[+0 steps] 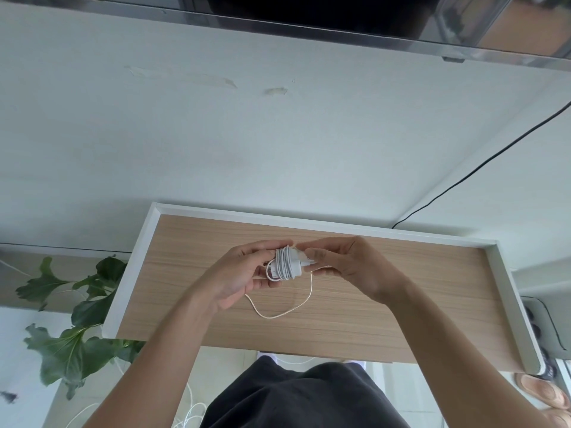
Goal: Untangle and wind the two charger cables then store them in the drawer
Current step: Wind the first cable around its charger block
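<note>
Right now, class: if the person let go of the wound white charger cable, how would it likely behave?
The charger cable is probably floppy: its free tail droops in a loop over the open drawer. The coils would likely spring loose, since both the left hand and right hand pinch them. It looks light.
</note>
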{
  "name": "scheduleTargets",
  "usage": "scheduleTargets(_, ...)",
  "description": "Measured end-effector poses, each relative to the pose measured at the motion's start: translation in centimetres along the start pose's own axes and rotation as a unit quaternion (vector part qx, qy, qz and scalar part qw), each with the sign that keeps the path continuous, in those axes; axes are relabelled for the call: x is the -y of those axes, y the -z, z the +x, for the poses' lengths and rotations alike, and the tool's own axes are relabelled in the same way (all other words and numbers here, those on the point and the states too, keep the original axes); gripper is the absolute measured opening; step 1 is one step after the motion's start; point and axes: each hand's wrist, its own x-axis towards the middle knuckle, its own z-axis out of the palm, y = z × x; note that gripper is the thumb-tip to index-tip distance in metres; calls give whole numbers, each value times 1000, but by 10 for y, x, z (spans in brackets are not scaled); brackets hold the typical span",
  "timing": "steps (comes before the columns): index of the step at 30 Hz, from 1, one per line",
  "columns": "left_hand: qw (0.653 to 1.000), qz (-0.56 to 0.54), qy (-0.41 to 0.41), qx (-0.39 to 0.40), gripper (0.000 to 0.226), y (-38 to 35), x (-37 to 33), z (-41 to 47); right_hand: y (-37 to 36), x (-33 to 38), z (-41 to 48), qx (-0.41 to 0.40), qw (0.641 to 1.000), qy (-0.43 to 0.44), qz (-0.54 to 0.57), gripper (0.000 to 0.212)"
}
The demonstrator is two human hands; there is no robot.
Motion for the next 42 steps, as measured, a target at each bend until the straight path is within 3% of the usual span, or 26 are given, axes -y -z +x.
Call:
scheduleTargets(4,999,30,4,31,33,1,-5,-5,4,-4,3,25,998,-31,43,21)
scheduleTargets(13,1000,19,10,15,30,-5,-7,-5,2,6,-4,10,999,19,-43,18)
scheduleTargets(21,999,-24,33,-11,28,-7,-1,-2,2,2,-10,61,998,-3,-24,32)
scheduleTargets(34,999,-23,32,12,28,-6,2,-7,-3,-15,-10,41,996,-2,83,41)
scheduleTargets(42,999,-11,-30,-42,29,-16,14,-3,-17,-23,-2,-27,990,-4,137,28)
